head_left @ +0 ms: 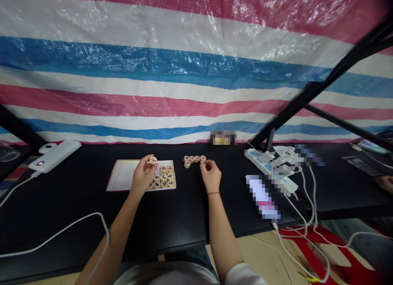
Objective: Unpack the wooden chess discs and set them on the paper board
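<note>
My left hand point(143, 175) pinches a round wooden xiangqi piece point(153, 160) with a red character, raised above an open box point(175, 187). Inside the box lie rows of xiangqi pieces point(163, 176), most with dark characters and a few with red ones at the back; my hand hides some at the left. The box's flat lid or other half point(121, 176) extends to its left. My right hand point(211, 173) has its fingertips closed at the rightmost piece point(203, 158) of a short row on the table. One more piece point(187, 164) sits in front of the row's left end.
The black table point(172, 223) also bears a white device point(58, 156) at left, and a power strip point(260, 162) and blurred phone point(262, 197) at right. White cables point(101, 219) cross the left front and right side. A striped sheet point(153, 84) hangs behind; another person's hand point(386, 182) shows far right.
</note>
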The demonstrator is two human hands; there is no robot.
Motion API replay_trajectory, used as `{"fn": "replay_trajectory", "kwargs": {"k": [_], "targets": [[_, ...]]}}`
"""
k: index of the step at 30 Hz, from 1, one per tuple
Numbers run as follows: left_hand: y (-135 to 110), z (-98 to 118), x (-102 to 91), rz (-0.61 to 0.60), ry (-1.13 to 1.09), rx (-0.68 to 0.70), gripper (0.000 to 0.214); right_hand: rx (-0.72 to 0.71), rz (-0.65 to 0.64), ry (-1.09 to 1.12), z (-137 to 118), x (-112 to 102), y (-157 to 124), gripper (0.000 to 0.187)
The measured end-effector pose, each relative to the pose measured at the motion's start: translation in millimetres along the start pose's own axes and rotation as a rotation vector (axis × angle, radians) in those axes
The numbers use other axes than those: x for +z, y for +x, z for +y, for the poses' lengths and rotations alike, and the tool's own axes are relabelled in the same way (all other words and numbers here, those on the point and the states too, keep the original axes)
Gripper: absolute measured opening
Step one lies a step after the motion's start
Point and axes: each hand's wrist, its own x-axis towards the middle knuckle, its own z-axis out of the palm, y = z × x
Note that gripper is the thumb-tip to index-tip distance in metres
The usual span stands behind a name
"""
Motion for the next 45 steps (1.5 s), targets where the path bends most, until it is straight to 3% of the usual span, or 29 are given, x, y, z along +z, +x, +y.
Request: {"fn": "replay_trajectory", "kwargs": {"k": [14, 21, 25, 28, 31, 35, 37, 42, 45], "targets": [[-2.0, -3.1, -1.6, -0.080, 0.013, -0.030, 0.050, -0.032, -0.118, -0.115, 5.3, 5.3, -1.3, 0.018], [0.5, -10.3, 0.2, -0.069, 0.016, 0.008, 0.047, -0.157, -0.129, -0.206, 8.6, 10.1, -2.9, 0.019], [-1.1, -7.9, 0.6, -0.071, 0.090, 0.039, 0.044, -0.261, -0.197, -0.214, 8.8, 14.0, -3.5, 0.021], [-5.4, -4.2, 2.2, -0.074, 0.261, 0.134, 0.038, -0.322, -0.181, -0.152, -2.2, 13.6, -8.5, 0.021], [-12.0, -0.9, 6.9, -0.112, 0.461, 0.336, 0.030, -0.404, -0.145, 0.030, -25.5, 13.7, -23.8, 0.021], [-20.7, 0.6, 14.8, -0.201, 0.590, 0.517, 0.019, -0.543, -0.402, 0.274, -54.2, 20.1, -50.2, 0.024], [-23.1, 0.2, 17.0, -0.236, 0.617, 0.547, 0.017, -0.552, -0.433, 0.312, -60.3, 24.1, -58.4, 0.023], [-23.7, -0.9, 18.2, -0.276, 0.636, 0.595, 0.021, -0.496, -0.375, 0.356, -59.3, 25.2, -56.9, 0.020], [-22.1, -1.6, 17.2, -0.266, 0.646, 0.620, 0.027, -0.388, -0.243, 0.334, -49.6, 21.3, -44.3, 0.020]]}}
